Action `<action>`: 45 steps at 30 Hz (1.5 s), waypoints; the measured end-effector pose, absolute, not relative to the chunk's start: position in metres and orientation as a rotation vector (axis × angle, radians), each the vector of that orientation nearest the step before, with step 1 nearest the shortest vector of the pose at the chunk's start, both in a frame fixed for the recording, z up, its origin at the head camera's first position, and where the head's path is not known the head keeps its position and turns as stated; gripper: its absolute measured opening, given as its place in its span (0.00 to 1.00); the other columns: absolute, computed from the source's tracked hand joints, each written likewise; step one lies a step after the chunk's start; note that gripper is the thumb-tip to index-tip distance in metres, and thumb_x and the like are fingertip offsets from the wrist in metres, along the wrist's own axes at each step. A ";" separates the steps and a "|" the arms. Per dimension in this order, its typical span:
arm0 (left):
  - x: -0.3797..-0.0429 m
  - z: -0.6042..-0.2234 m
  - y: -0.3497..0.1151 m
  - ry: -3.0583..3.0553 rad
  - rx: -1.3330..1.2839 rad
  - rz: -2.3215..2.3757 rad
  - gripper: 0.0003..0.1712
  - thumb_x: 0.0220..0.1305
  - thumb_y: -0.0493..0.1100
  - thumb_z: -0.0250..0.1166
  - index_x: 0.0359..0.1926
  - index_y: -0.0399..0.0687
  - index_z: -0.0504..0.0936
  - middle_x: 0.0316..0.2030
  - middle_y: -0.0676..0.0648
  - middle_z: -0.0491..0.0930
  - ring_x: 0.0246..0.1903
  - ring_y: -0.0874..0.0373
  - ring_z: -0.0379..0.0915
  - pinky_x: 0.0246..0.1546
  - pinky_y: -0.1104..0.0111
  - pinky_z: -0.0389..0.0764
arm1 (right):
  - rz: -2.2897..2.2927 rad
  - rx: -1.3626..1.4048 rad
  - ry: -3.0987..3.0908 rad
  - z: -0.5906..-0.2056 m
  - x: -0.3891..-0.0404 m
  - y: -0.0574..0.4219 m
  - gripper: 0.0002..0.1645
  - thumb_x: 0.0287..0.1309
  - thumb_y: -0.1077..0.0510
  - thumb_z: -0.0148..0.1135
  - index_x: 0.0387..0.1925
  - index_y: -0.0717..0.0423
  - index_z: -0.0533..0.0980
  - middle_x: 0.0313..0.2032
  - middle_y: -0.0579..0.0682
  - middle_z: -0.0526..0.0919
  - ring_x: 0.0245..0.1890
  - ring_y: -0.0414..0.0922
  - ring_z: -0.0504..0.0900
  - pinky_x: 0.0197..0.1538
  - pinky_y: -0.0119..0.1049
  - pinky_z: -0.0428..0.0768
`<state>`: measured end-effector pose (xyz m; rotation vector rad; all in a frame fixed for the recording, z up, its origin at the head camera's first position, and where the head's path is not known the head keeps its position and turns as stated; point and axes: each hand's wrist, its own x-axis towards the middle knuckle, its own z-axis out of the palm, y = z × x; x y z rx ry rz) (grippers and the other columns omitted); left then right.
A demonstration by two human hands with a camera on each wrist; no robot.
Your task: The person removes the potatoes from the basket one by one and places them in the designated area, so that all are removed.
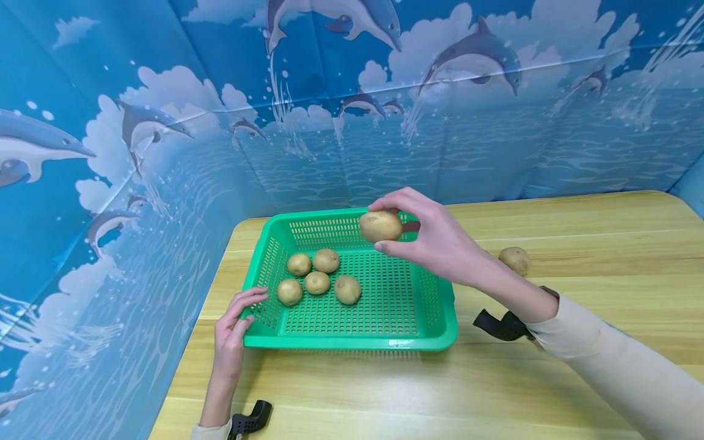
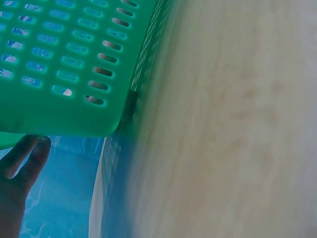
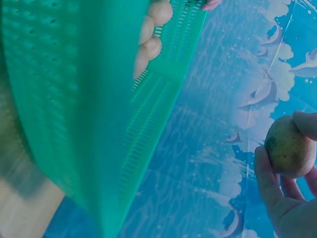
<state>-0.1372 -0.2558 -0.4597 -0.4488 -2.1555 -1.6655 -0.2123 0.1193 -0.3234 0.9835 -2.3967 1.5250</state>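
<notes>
A: Start with the head camera. What has the right hand got?

B: It grasps a potato between fingertips and thumb, held in the air above the far right part of the green basket. It does not touch the basket floor.

A: And the left hand?

B: It rests against the near left corner of the basket, fingers fairly straight along the rim. Nothing is clasped in it; I'd call it relaxed.

A: What lies inside the basket?

B: Five potatoes, clustered in its left half, some touching one another. One more, a lone potato, sits on the wooden table, well to the right of the basket. A blue dolphin backdrop stands along the far and left sides.

A: Now the left wrist camera.

B: It is blurred. The basket's slotted wall fills the upper left, its corner lying on the table. The left hand's fingers show just under the basket's rim, straight rather than curled.

A: And the right wrist camera?

B: The held potato shows at the right edge, with the thumb and fingers curled about it, the backdrop behind. The basket fills the left, seen from close by, with a few of the potatoes visible inside.
</notes>
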 end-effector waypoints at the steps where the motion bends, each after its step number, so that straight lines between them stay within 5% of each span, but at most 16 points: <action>1: -0.137 -0.460 -0.256 -2.152 -0.459 -1.658 0.27 0.55 0.19 0.41 0.50 0.27 0.80 0.55 0.34 0.75 0.64 0.45 0.63 0.66 0.64 0.60 | 1.533 0.981 -2.399 -0.325 -0.212 0.121 0.29 0.52 0.58 0.74 0.57 0.46 0.77 0.54 0.42 0.74 0.50 0.41 0.76 0.44 0.37 0.83; 45: -0.133 -0.463 -0.259 -2.156 -0.472 -1.663 0.27 0.56 0.19 0.40 0.50 0.27 0.80 0.55 0.32 0.75 0.63 0.44 0.63 0.65 0.65 0.61 | 1.690 0.623 -2.406 -0.389 -0.183 0.200 0.30 0.54 0.64 0.71 0.59 0.50 0.75 0.56 0.45 0.74 0.54 0.44 0.77 0.51 0.32 0.79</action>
